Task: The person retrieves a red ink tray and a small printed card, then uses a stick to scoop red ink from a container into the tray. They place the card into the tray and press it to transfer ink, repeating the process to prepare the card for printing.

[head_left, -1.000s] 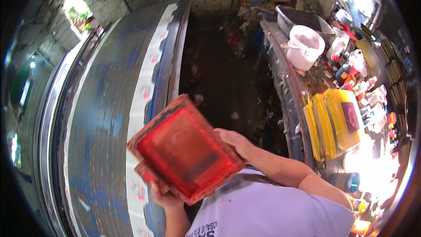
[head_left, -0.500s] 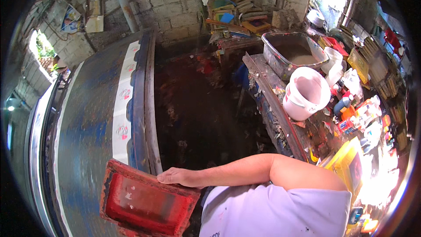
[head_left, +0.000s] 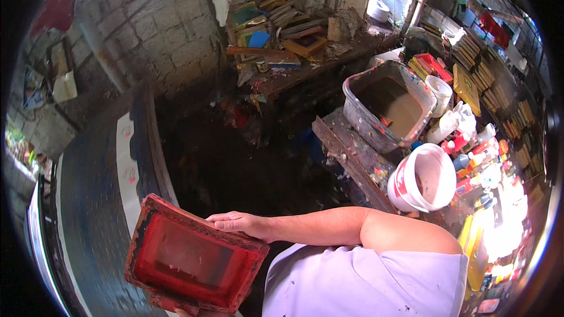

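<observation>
A red ink-stained screen frame (head_left: 189,261) is held tilted in front of me, low at the left of the view. My right hand (head_left: 241,224) has its fingers over the frame's upper edge, gripping it. A sliver of my left hand (head_left: 187,311) shows under the frame's lower edge, holding it; the rest of that hand is hidden. Behind the frame runs a long dark printing table (head_left: 88,211) with a strip of printed white material (head_left: 128,152) along it.
At right, a cluttered bench (head_left: 346,161) holds a tub of murky liquid (head_left: 411,111), a white bucket (head_left: 405,185), bottles (head_left: 487,149) and yellow frames (head_left: 479,238). Stacked frames (head_left: 305,44) lie against the back block wall. Between table and bench is a dark floor (head_left: 217,158).
My view has swung right, showing more of the back wall and tub. The red frame has moved down and left in the view, and my right arm now reaches across to the left.
</observation>
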`<action>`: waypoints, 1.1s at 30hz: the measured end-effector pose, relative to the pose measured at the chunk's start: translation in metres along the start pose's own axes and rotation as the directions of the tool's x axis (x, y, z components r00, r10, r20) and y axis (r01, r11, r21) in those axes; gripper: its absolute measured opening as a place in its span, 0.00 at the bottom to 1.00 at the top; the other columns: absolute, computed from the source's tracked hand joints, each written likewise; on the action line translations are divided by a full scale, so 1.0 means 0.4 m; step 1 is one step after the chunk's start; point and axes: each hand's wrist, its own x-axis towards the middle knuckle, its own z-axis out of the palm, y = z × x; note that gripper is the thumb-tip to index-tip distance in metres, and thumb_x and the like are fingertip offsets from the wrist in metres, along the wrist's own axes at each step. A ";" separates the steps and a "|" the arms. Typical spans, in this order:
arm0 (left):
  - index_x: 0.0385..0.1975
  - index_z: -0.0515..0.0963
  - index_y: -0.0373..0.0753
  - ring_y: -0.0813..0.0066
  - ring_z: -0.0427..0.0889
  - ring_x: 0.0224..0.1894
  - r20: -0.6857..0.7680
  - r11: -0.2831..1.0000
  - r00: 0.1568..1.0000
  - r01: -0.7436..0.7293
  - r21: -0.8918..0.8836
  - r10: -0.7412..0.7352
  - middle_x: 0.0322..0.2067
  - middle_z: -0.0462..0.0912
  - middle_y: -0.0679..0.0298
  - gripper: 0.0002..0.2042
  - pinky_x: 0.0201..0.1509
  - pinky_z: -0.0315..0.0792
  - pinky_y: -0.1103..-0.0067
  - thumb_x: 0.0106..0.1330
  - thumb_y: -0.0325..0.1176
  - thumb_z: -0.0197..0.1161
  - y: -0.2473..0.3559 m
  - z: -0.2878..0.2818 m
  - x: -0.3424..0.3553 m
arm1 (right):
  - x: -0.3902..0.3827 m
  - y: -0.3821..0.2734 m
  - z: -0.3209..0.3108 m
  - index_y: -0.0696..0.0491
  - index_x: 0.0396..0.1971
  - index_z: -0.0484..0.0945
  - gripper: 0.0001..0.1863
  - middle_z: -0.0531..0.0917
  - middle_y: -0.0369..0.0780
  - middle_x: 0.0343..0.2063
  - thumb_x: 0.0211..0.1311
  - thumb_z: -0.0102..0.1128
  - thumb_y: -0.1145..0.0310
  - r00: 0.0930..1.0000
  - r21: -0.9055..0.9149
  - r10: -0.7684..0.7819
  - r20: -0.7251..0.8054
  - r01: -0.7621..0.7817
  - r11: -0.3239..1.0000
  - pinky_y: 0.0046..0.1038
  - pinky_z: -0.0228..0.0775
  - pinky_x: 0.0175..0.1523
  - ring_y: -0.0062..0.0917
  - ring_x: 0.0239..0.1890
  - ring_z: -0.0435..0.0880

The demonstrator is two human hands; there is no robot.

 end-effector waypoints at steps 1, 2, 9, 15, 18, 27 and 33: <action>0.75 0.70 0.38 0.46 0.75 0.76 0.023 0.999 1.000 -0.006 0.050 0.005 0.75 0.73 0.45 0.37 0.84 0.66 0.46 0.72 0.52 0.72 -0.044 0.008 0.059 | 0.029 -0.037 -0.044 0.54 0.78 0.71 0.33 0.82 0.39 0.69 0.86 0.58 0.48 1.000 -0.010 -0.012 0.003 0.012 1.000 0.33 0.75 0.74 0.23 0.69 0.82; 0.73 0.71 0.38 0.47 0.76 0.75 0.061 0.947 0.978 -0.210 0.244 0.202 0.73 0.75 0.48 0.36 0.83 0.66 0.46 0.73 0.53 0.70 -0.107 0.023 0.116 | 0.059 -0.076 -0.090 0.54 0.79 0.70 0.33 0.82 0.39 0.70 0.86 0.58 0.48 0.999 -0.003 -0.048 0.022 0.049 0.999 0.34 0.74 0.74 0.24 0.70 0.81; 0.71 0.73 0.39 0.49 0.77 0.75 0.120 0.980 0.984 0.108 0.165 -0.128 0.72 0.76 0.49 0.34 0.82 0.67 0.47 0.73 0.54 0.70 -0.477 0.353 0.476 | 0.265 -0.413 -0.396 0.52 0.76 0.75 0.31 0.83 0.37 0.68 0.87 0.56 0.46 0.997 -0.188 -0.046 -0.056 0.035 0.982 0.34 0.72 0.75 0.23 0.71 0.79; 0.70 0.75 0.39 0.50 0.77 0.74 0.233 0.951 0.928 0.255 0.173 -0.291 0.71 0.78 0.51 0.32 0.82 0.68 0.47 0.73 0.54 0.70 -0.746 0.639 0.709 | 0.347 -0.668 -0.624 0.52 0.75 0.76 0.33 0.83 0.37 0.67 0.86 0.57 0.43 0.997 -0.210 0.040 -0.065 -0.053 0.976 0.33 0.72 0.74 0.22 0.70 0.79; 0.69 0.76 0.39 0.50 0.78 0.74 0.298 0.930 0.883 0.322 0.175 -0.362 0.70 0.78 0.52 0.32 0.81 0.69 0.48 0.73 0.54 0.69 -0.872 0.762 0.807 | 0.346 -0.750 -0.726 0.53 0.71 0.80 0.31 0.85 0.37 0.64 0.86 0.58 0.42 0.975 -0.278 -0.146 -0.167 0.095 0.956 0.32 0.74 0.71 0.21 0.66 0.80; 0.66 0.78 0.40 0.52 0.79 0.73 0.465 0.801 0.660 0.551 0.234 -0.590 0.69 0.81 0.54 0.30 0.80 0.70 0.48 0.73 0.54 0.69 -1.211 0.982 1.075 | 0.273 -1.005 -1.001 0.54 0.51 0.88 0.28 0.88 0.33 0.45 0.84 0.59 0.40 0.818 -0.198 -0.382 -0.429 0.327 0.924 0.30 0.78 0.56 0.18 0.50 0.84; 0.65 0.79 0.40 0.53 0.79 0.72 0.584 0.657 0.430 0.712 0.249 -0.688 0.68 0.82 0.56 0.29 0.79 0.71 0.49 0.74 0.55 0.68 -1.413 1.146 1.264 | 0.242 -1.175 -1.116 0.54 0.56 0.85 0.30 0.85 0.35 0.52 0.83 0.59 0.38 0.624 -0.319 -0.467 -0.627 0.341 0.884 0.33 0.77 0.61 0.21 0.55 0.81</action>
